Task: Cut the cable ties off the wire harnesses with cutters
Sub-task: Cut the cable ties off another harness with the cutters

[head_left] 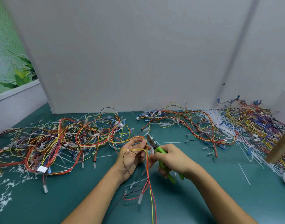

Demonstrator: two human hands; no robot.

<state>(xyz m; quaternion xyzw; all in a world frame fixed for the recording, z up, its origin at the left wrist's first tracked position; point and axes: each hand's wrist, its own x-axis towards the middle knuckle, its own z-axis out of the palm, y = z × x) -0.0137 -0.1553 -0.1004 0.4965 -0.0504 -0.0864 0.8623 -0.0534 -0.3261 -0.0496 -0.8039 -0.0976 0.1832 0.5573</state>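
Your left hand (130, 156) curls its fingers round the harness (148, 168); its tie (127, 150) sits just left of the cutters (159, 150) your right hand (174, 159) grips.

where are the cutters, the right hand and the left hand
cutters (160, 150): head view, green handle near the blades
right hand (172, 159): head view, back of the hand
left hand (130, 156): head view, middle of the hand
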